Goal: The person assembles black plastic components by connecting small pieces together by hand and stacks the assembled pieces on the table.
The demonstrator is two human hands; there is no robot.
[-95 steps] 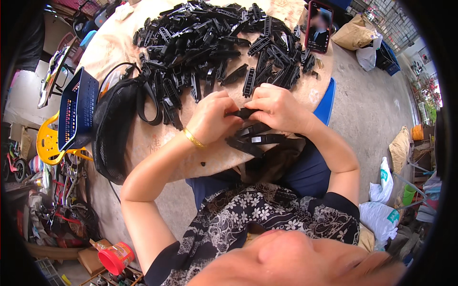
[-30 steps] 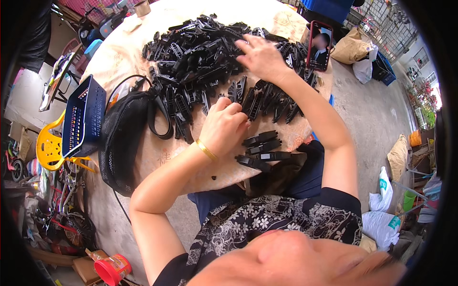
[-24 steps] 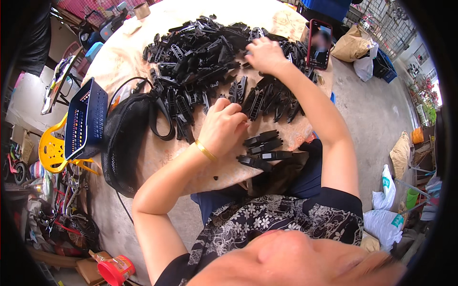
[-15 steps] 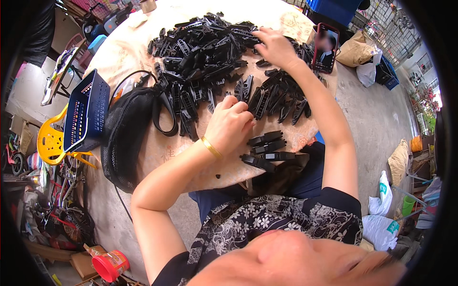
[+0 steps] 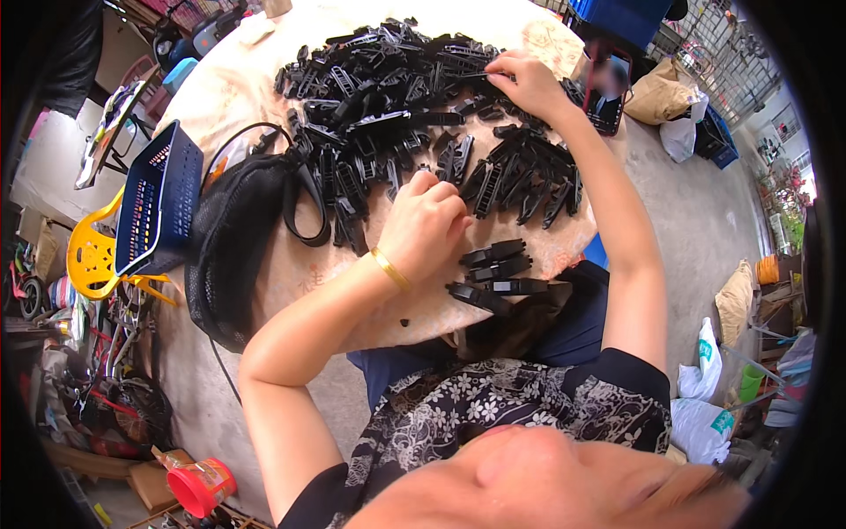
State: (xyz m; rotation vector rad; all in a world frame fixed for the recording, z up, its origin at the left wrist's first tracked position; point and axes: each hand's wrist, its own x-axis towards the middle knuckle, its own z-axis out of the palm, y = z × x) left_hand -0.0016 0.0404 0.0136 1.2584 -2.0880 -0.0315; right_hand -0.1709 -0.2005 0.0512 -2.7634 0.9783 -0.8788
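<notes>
My left hand (image 5: 425, 227) is curled closed above the table, in front of a loose group of black plastic parts (image 5: 454, 160). What its fingers hold, if anything, is hidden behind them. At the right side of the large heap of black plastic parts (image 5: 370, 97), my right hand (image 5: 531, 88) pinches thumb and forefinger together on the end of a thin black part (image 5: 473, 75). Beside my left wrist, near the table's front edge, several thicker black clip-like pieces (image 5: 495, 271) lie in a stack. More slender black parts (image 5: 524, 172) are spread below my right forearm.
A phone (image 5: 608, 88) stands at the right of the round table's patterned cloth (image 5: 352, 300). To the left are a black mesh bag (image 5: 231, 247) with a strap and a blue basket (image 5: 159, 203) on a yellow chair (image 5: 92, 251). Sacks (image 5: 701, 428) lie on the floor at right.
My right hand has shifted slightly right, and its spread fingers have closed into a pinch. Parts in the heap's middle have moved. The left hand stays almost in place.
</notes>
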